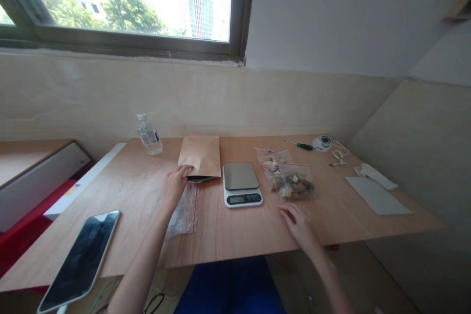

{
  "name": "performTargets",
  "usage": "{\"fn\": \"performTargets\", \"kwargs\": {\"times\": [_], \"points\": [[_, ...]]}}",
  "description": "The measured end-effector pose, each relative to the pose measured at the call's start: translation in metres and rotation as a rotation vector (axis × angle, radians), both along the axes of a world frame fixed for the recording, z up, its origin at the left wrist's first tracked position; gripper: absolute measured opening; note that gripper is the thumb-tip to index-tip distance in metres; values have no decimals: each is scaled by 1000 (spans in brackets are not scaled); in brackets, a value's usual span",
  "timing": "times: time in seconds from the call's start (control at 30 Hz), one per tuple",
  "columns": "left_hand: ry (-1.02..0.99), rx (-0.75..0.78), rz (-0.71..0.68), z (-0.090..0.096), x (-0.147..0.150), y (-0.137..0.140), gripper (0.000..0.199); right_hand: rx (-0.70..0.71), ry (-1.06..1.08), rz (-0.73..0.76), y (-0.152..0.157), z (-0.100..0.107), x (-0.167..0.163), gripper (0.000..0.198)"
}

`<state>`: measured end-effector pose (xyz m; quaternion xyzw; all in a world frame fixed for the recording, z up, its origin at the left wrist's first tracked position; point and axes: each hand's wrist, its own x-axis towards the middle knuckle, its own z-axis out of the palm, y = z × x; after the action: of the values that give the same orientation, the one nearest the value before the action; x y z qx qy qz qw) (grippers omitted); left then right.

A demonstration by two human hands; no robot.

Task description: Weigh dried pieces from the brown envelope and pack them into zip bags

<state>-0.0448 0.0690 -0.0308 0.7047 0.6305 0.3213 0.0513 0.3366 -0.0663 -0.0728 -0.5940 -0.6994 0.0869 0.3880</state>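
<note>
My left hand [178, 184] grips the near left corner of a brown kraft paper bag [200, 154]. The bag lies flat, and its dark mouth faces me, slightly parted. Under my left forearm lie clear zip bags [186, 213] with red seal strips. A kitchen scale [241, 176] with a steel plate and a small display stands right of the paper bag. My right hand [296, 221] hovers by the table's near side, fingers loosely bent and apart, with nothing in them. Just beyond it is a zip bag with dark and tan pieces [296, 184]; another zip bag [272, 164] lies partly beneath.
A water bottle [149, 136] stands at the back left. A large phone or tablet [81, 257] overhangs the front left edge. At right are a screwdriver [304, 146], a white dome camera [323, 143], a coiled cable [339, 158], a white sheet [377, 196] and a white object [375, 175].
</note>
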Motion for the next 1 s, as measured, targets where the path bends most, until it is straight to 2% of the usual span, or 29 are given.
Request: {"fn": "performTargets", "kwargs": {"times": [0.1,0.17,0.27,0.33,0.4,0.47,0.57,0.63,0.7,0.83,0.93,1.0], "points": [[-17,31,13,3,-2,0,30,11,63,67,26,25,-29,21],[-32,55,27,7,-2,-2,26,67,69,93,53,35,-50,20],[-58,100,33,18,0,-9,24,128,66,80,94,39,-79,19],[-103,153,20,28,3,-14,23,123,53,66,110,39,-95,20],[-163,208,1,37,6,-20,22,159,61,69,111,44,-112,22],[-200,237,-9,44,10,-27,21,249,116,112,98,53,-132,24],[-213,245,-14,50,18,-36,20,319,176,311,71,71,-164,29],[-226,258,2,53,24,-41,20,294,97,436,60,83,-183,32],[-262,289,74,56,30,-45,21,221,-55,461,57,92,-197,33],[-352,312,245,61,41,-50,21,-28,-385,355,63,105,-213,25],[-357,310,247,58,50,-57,18,-194,-453,277,77,114,-223,24],[-325,312,219,53,55,-64,16,-241,-432,289,92,119,-231,21]]}}
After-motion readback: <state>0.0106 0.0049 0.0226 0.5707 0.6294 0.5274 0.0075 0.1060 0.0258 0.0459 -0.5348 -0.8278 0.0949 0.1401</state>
